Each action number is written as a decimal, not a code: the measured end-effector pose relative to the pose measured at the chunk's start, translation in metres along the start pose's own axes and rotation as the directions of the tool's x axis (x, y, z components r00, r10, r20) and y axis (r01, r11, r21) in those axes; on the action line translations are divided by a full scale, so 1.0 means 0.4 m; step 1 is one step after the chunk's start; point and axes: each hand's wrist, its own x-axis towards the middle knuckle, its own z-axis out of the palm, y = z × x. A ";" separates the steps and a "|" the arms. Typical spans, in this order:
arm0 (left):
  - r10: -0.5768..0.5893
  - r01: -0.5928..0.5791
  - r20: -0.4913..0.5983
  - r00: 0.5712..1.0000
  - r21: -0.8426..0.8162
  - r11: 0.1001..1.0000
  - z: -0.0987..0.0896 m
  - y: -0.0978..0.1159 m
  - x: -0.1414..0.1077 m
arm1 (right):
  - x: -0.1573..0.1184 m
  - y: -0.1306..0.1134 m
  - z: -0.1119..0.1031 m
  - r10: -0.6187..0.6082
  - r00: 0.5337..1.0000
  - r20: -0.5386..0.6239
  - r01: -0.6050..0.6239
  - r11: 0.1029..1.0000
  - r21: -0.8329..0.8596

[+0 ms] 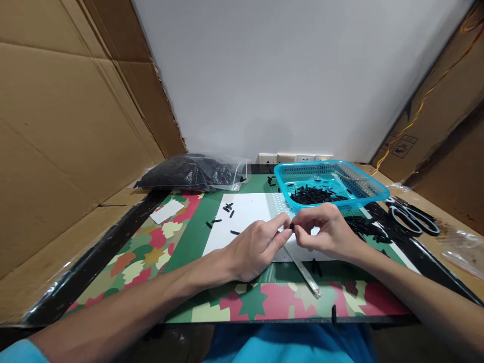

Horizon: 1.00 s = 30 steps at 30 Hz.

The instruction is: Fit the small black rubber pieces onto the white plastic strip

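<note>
My left hand (260, 247) and my right hand (325, 232) meet over a white sheet (253, 212), both with fingers pinched. Between their fingertips sits a small black piece (292, 227), mostly covered by the fingers; its exact kind is not clear. Under the hands a thin pale strip (304, 275) slants toward the front of the table. Several short black rod-like pieces (227, 206) lie loose on the sheet left of my hands. Beyond my right hand, a blue plastic basket (378, 194) holds a heap of similar black pieces (315, 195).
A clear zip bag full of black material (189, 171) lies at the back left. Right of the basket are scissors (412, 217) and a black pile (366, 228). A small white paper (167, 212) rests on the patterned mat (264, 302). Cardboard walls (75, 101) flank the table.
</note>
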 end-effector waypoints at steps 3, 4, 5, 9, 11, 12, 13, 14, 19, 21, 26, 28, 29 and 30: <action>0.005 -0.006 -0.021 1.000 -0.048 0.999 -0.006 0.008 0.002 | 0.001 -0.008 -0.002 -0.028 0.997 -0.070 0.026 0.999 -0.033; 0.020 -0.021 -0.028 0.999 -0.046 0.999 -0.009 0.008 0.004 | 0.002 -0.011 -0.005 -0.031 0.996 -0.088 0.028 0.999 -0.040; 0.041 -0.042 -0.038 0.998 -0.024 0.999 -0.013 0.005 0.006 | 0.002 -0.013 -0.008 -0.032 0.994 -0.104 0.028 0.999 -0.047; 0.156 -0.110 -0.120 0.980 0.323 0.940 -0.047 -0.023 0.022 | 0.004 -0.018 -0.020 -0.038 0.990 -0.132 0.030 0.997 -0.064; 0.145 -0.038 -0.168 0.975 0.516 0.855 -0.072 -0.038 0.030 | 0.006 -0.018 -0.025 -0.050 0.991 -0.125 0.042 0.997 -0.067; 0.128 -0.004 -0.192 0.973 0.539 0.842 -0.084 -0.044 0.034 | 0.006 -0.018 -0.026 -0.058 0.991 -0.122 0.050 0.996 -0.069; 0.112 0.028 -0.217 0.970 0.555 0.832 -0.097 -0.048 0.037 | 0.007 -0.018 -0.027 -0.066 0.991 -0.119 0.058 0.996 -0.071; 0.091 0.066 -0.244 0.965 0.567 0.821 -0.108 -0.051 0.039 | 0.008 -0.018 -0.028 -0.075 0.990 -0.117 0.067 0.995 -0.075; -0.069 0.317 -0.416 0.907 0.565 0.762 -0.152 -0.069 0.043 | 0.010 -0.018 -0.032 -0.117 0.989 -0.094 0.107 0.988 -0.108; -0.128 0.383 -0.457 0.880 0.524 0.761 -0.165 -0.079 0.045 | 0.010 -0.016 -0.032 -0.139 0.988 -0.066 0.130 0.983 -0.129; -0.226 0.331 -0.328 0.917 0.313 0.890 -0.152 -0.079 0.058 | 0.011 0.008 -0.019 -0.223 0.975 0.024 0.222 0.949 -0.222; -0.257 0.294 -0.211 0.943 0.164 0.942 -0.119 -0.064 0.061 | 0.010 0.020 -0.009 -0.263 0.964 0.049 0.266 0.925 -0.272; -0.280 0.296 -0.158 0.947 0.090 0.951 -0.098 -0.054 0.061 | 0.009 0.025 -0.004 -0.280 0.958 0.064 0.287 0.913 -0.292; -0.297 0.301 -0.105 0.949 0.026 0.953 -0.076 -0.044 0.060 | 0.007 0.028 0.002 -0.300 0.950 0.086 0.312 0.896 -0.316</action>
